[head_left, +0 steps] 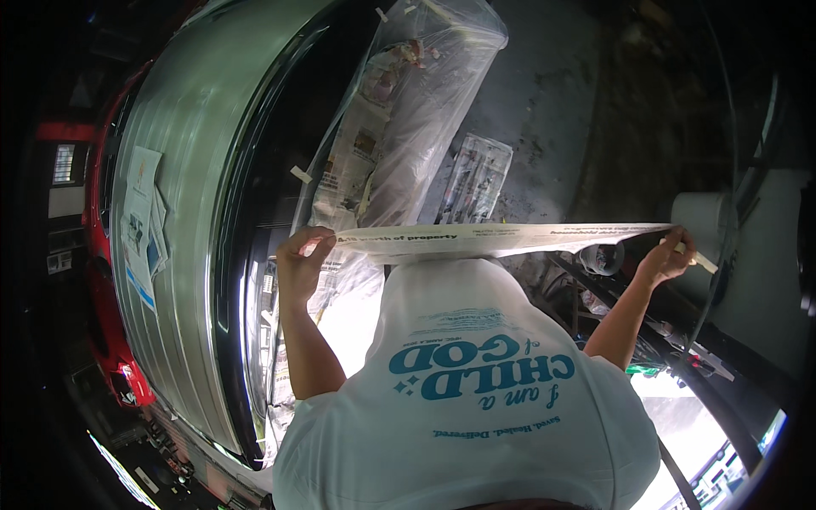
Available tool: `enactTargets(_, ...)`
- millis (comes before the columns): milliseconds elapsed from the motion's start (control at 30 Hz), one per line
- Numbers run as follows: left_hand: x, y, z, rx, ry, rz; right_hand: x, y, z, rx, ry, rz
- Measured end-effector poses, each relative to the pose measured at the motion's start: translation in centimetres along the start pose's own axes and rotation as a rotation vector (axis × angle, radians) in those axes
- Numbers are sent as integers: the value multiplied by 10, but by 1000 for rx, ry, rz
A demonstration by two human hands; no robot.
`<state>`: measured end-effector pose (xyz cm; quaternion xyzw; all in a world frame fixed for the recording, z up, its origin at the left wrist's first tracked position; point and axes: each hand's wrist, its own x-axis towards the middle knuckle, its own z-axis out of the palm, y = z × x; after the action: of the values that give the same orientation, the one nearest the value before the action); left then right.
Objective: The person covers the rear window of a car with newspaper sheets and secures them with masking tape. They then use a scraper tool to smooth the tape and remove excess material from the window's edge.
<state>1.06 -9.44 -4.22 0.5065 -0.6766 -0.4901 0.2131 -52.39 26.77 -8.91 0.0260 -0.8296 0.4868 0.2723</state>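
Note:
A newspaper sheet (pixel 501 240) is stretched taut across the front of my body, seen nearly edge-on. My left hand (pixel 304 255) pinches its left corner, close to the side of a vehicle. Out to the right, my right hand (pixel 667 255) grips the other end. A short cream strip (pixel 700 259), which looks like tape, sticks out from the fingers of that hand. Beyond my left hand, the vehicle's side is covered with newspaper pages (pixel 353 170) and clear plastic film (pixel 425 110). A small tape piece (pixel 300 174) clings to the black edge above them.
Folded newspapers (pixel 144 225) lie on the ridged silver roof (pixel 200 170) at left. Past it stands a red car (pixel 115 357). A plastic-covered newspaper bundle (pixel 478 180) rests on the grey floor (pixel 544 102). At right are a white container (pixel 699 217) and dark metal bars (pixel 722 416).

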Motion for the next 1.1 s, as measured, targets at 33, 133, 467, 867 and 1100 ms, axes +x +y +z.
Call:
enactTargets(33,7,4,9,-9,-27,21,10,5,-7,40,45,6)
enactTargets(133,24,25,35,-22,-116,59,37,-2,-22,-53,174,-72)
enactTargets(467,123,77,96,-18,-362,206,93,-30,-3,-303,431,-6)
enactTargets(867,250,81,124,-74,-209,82,194,-75,186,-203,284,-117)
enactTargets(1100,294,88,113,-126,-14,-1,189,-169,298,-29,242,-62)
